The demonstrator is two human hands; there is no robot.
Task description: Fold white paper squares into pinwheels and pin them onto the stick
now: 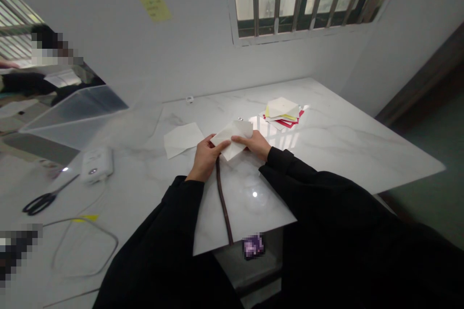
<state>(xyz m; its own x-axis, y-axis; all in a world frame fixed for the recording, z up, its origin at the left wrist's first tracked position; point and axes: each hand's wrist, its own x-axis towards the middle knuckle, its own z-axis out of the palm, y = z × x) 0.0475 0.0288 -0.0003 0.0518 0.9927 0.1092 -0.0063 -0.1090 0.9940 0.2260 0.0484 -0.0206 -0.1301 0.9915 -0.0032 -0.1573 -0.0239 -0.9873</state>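
Observation:
Both hands hold a folded piece of white paper (232,136), shaped much like an envelope, above the marble-patterned table. My left hand (207,157) grips its left side, thumb on top. On the right side, my right hand (257,144) pinches it with the thumb laid across the front; its other fingers are mostly hidden behind. A creased white sheet (184,140) lies flat just left of my left hand. Beyond my right hand sits a small pile of white, yellow and red folded papers (283,112). A narrow dark brown strip (224,203) runs from under my left hand to the table's front edge.
Black-handled scissors (41,203), a white power strip (96,164) and a looped grey cable (112,239) lie at left. A clear plastic bin (76,111) stands behind them. A small white ring (189,99) is near the wall. Another person is at far left.

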